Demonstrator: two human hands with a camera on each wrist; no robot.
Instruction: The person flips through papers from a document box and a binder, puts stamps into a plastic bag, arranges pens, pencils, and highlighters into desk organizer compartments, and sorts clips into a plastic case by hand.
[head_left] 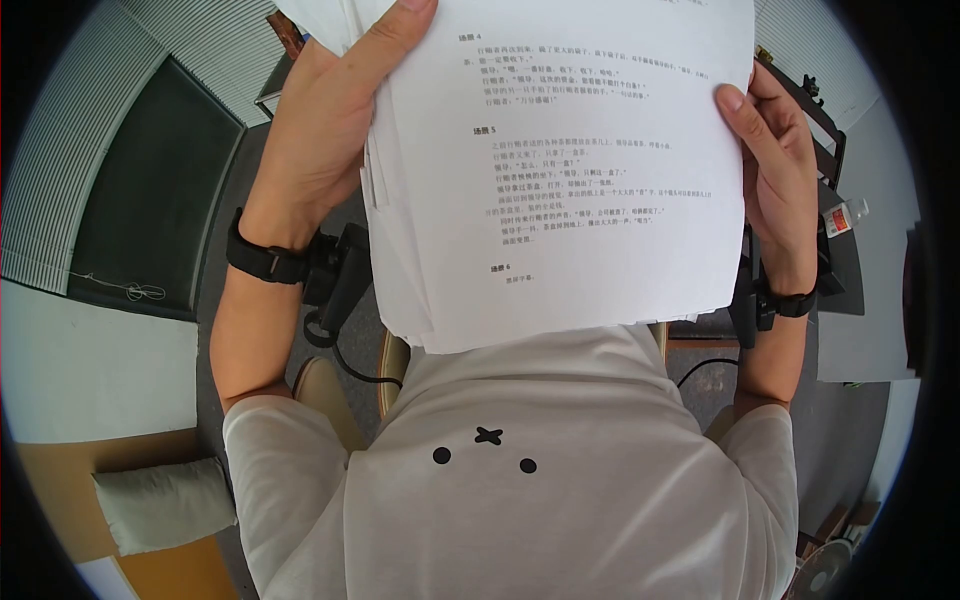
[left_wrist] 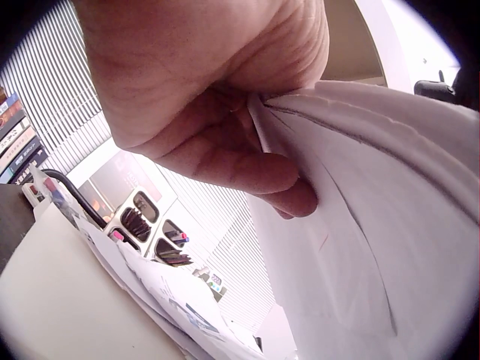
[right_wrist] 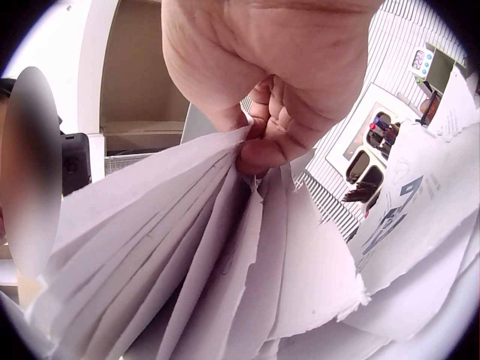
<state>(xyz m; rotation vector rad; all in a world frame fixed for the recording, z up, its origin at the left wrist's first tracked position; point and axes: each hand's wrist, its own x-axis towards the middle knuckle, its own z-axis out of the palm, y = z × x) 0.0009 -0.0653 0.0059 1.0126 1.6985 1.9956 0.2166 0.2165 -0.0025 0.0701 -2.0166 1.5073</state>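
Note:
A thick stack of loose paper sheets (head_left: 620,270) is held up before the person's chest, its front page printed with black Chinese text. At the left edge of the stack, the left hand (head_left: 325,125) grips it with the thumb on the front page. Its fingers (left_wrist: 247,171) curl behind the sheets in the left wrist view. On the other side, the right hand (head_left: 775,160) pinches the stack's right edge, thumb in front. In the right wrist view the sheets (right_wrist: 142,247) fan apart below that hand, and some have torn, ragged edges.
Past the papers, a white organizer (left_wrist: 154,225) holds pens and dark sticks. Books (left_wrist: 19,142) stand at the far left of that view. A bottle (head_left: 845,217) with a red-and-white label is at the right. A grey cushion (head_left: 165,505) lies at lower left.

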